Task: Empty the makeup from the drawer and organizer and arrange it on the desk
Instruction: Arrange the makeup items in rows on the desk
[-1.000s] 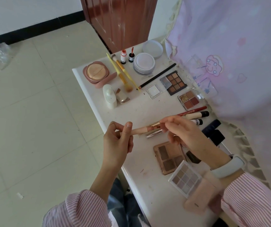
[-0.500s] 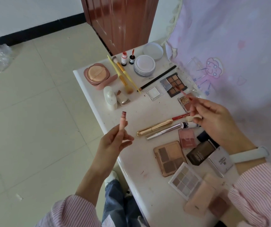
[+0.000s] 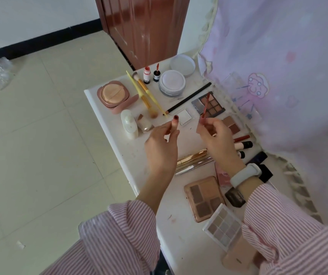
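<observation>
The left hand [image 3: 162,144] pinches a slim pink lip-gloss tube [image 3: 174,124] upright, its dark red open mouth above the fingertips. The right hand [image 3: 216,139] pinches the thin red applicator wand [image 3: 205,105], which slants up beyond its fingers over a dark nine-pan eyeshadow palette [image 3: 211,105]. Both hands hover above the white desk [image 3: 107,120]. Below the wrists lie a gold tube [image 3: 191,158] and a rose-gold brown-shade palette [image 3: 204,198].

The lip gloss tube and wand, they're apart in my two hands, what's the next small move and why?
Probably slide the wand back into the tube and close it. The left hand holds the tube upright with its dark mouth open, the right hand pinches the wand clear above the desk, and an open tube cannot be laid down cleanly.
</observation>
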